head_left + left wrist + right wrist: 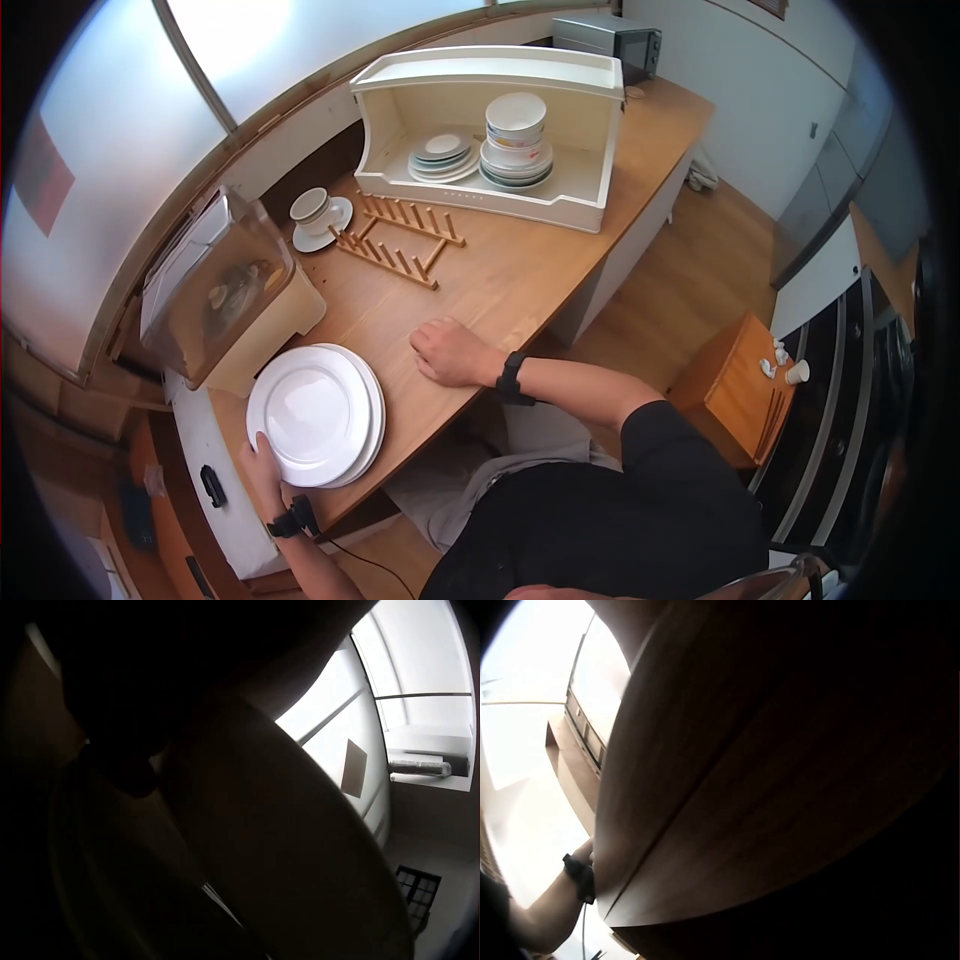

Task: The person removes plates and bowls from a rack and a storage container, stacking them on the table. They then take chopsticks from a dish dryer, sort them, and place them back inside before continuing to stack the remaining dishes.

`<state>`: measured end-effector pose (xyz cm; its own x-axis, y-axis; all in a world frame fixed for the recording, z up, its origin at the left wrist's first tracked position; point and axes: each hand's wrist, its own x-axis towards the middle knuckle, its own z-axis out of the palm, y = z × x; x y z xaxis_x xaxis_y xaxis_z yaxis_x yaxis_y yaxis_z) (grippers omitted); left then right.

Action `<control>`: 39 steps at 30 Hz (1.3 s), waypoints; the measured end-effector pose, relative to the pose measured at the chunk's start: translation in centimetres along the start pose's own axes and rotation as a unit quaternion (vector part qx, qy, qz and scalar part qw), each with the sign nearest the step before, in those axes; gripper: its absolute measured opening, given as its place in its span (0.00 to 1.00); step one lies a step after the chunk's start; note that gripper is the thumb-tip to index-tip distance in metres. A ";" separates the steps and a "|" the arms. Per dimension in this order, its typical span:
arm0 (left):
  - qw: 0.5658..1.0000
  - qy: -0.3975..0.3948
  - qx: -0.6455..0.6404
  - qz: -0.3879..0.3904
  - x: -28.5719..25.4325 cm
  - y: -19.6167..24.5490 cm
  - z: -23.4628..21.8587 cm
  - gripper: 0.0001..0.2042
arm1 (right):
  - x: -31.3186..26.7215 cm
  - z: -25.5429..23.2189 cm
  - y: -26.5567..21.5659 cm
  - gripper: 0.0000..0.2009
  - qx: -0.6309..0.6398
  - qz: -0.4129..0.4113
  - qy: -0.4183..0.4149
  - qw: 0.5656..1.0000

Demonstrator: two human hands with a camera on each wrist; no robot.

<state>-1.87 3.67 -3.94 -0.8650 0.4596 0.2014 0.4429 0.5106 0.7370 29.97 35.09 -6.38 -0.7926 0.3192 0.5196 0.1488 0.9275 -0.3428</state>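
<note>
A stack of white plates (pixel 308 418) lies at the near left of the wooden table. The left hand (pixel 262 474) grips its left rim, thumb on the top plate and the other fingers mostly hidden. To the right of the plates, the right hand (pixel 452 353) rests on the tabletop with fingers loosely curled and nothing held. Beyond both hands is a wooden peg rack (pixel 437 262) with bare pegs. In the left wrist view, a dark plate underside (pixel 277 825) fills the middle. The right wrist view shows mostly dark tabletop (pixel 705 825).
A cream shelf unit (pixel 590 190) holds small plates (pixel 440 165) and stacked bowls (pixel 516 115). Cups on a saucer (pixel 345 217) stand behind the rack. A clear-lidded container (pixel 215 300) is at the left, a small oven (pixel 595 42) at the far end, and a black object (pixel 213 486) near the left forearm.
</note>
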 end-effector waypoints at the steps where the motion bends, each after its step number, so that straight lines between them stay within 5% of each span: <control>1: 0.999 -0.010 0.028 0.018 0.2 0.0 -0.2 0.19 | -0.1 0.0 0.0 0.09 0.000 0.001 0.003 1.000; 16: 0.964 -0.043 0.262 -0.005 -0.8 3.4 1.0 0.24 | -0.2 0.5 0.1 0.09 -0.005 -0.016 0.034 0.999; 19: 0.993 -0.079 0.076 -0.031 0.7 -1.8 1.8 0.23 | -0.3 0.5 0.3 0.09 -0.006 -0.015 0.033 0.999; 25: 0.989 -0.147 -0.022 -0.024 1.0 -4.8 1.3 0.23 | 0.1 -0.4 -0.1 0.07 -0.001 -0.006 0.013 1.000; 28: 0.969 -0.162 -0.160 -0.093 -0.6 -2.5 1.0 0.22 | 0.1 -0.5 -0.3 0.07 0.016 0.001 -0.010 1.000; 33: 0.965 -0.137 -0.198 -0.104 -1.8 -1.7 1.1 0.22 | 0.3 -0.4 -1.1 0.06 0.001 0.003 -0.004 1.000; 39: 0.993 -0.057 -0.099 -0.033 0.1 -7.0 3.4 0.21 | 0.6 -0.4 -1.7 0.07 0.021 0.015 -0.020 0.999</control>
<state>-4.28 2.62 -11.27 -0.8533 0.5147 0.0836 0.3225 0.3949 0.8603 29.45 33.82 -5.17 -0.8116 0.3386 0.4760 0.1498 0.9083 -0.3907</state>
